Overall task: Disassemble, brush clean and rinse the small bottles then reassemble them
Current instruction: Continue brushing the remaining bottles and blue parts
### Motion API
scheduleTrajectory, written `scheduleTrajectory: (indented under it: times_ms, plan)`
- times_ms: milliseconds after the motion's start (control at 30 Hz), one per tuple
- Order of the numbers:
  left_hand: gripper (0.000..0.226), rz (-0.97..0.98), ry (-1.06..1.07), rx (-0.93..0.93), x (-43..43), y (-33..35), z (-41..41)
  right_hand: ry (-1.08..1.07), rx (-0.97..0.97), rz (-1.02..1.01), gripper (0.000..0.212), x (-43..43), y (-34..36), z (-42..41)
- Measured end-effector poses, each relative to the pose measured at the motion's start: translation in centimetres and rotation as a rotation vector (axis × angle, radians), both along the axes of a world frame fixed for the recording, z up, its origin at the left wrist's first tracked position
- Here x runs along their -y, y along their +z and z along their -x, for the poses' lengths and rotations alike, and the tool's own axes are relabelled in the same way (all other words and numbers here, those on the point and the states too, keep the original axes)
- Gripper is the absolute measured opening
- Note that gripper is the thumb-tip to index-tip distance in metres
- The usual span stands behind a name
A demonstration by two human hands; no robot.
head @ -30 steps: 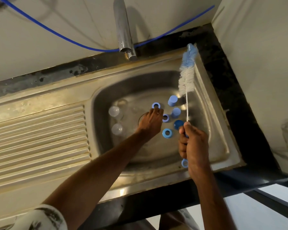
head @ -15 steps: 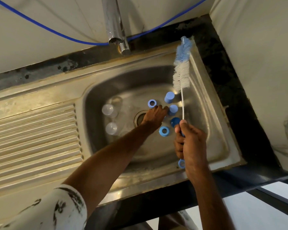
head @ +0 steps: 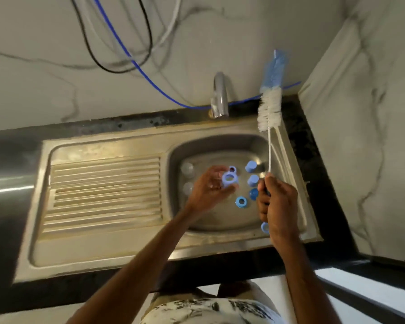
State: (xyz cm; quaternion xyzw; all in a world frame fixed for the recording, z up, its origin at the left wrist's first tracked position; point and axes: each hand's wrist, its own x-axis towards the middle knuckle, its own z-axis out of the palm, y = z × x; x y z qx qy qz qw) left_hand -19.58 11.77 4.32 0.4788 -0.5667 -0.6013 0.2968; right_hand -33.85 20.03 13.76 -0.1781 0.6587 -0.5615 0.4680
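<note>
Left hand [head: 209, 189]: I see its fingers curled round a light blue ring [head: 229, 180], held above the basin; motion blur hides the exact hold.
Right hand [head: 276, 206]: fingers wrapped tight round the handle of the bottle brush [head: 269, 108], bristles up beside the tap [head: 219, 97].
Loose parts: two blue caps [head: 251, 166] stand in the basin between my hands, a second ring [head: 241, 202] lies nearer me, and two clear bottles [head: 187, 170] sit at the basin's left.
Writing: too blurred for me to read any.
Surface: steel sink [head: 220, 237] with a ribbed drainboard [head: 103, 190] on its left, set in a black desk [head: 14, 146].
Room: pale veined marble walls [head: 360, 113] meet in a corner; a blue hose [head: 150, 80] and a black cable [head: 98, 64] hang behind the tap.
</note>
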Motion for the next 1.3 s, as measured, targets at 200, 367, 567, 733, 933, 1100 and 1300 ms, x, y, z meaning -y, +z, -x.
scheduleTrajectory:
  times_ms: [200,367,567,733,933,1100,1300]
  plan:
    - [0.03,-0.113,0.139,-0.312,-2.5,8.9,-6.4,0.194,-0.077,0.13,0.041,-2.1,6.0,-5.4]
    - [0.021,-0.147,0.221,-0.563,-2.3,13.2,-9.9,0.368,-0.068,0.158,0.042,-1.4,7.6,-10.0]
    - [0.043,-0.184,0.346,-0.749,-0.4,15.5,-12.7,0.454,-0.077,0.173,0.043,-1.3,8.4,-13.3]
    - [0.05,-0.23,0.333,-0.881,1.2,16.7,-14.5,0.489,-0.181,0.175,0.045,-2.1,7.8,-14.5]
    - [0.048,-0.269,0.278,-0.893,2.6,17.0,-14.4,0.457,-0.214,0.179,0.044,-2.4,8.3,-13.7]
    - [0.051,-0.377,0.419,-0.853,4.5,16.4,-13.3,0.422,-0.222,0.179,0.045,-2.2,8.2,-13.1]
    - [0.038,-0.386,0.467,-0.98,10.3,18.1,-15.3,0.453,-0.227,0.199,0.047,-1.5,7.6,-12.6]
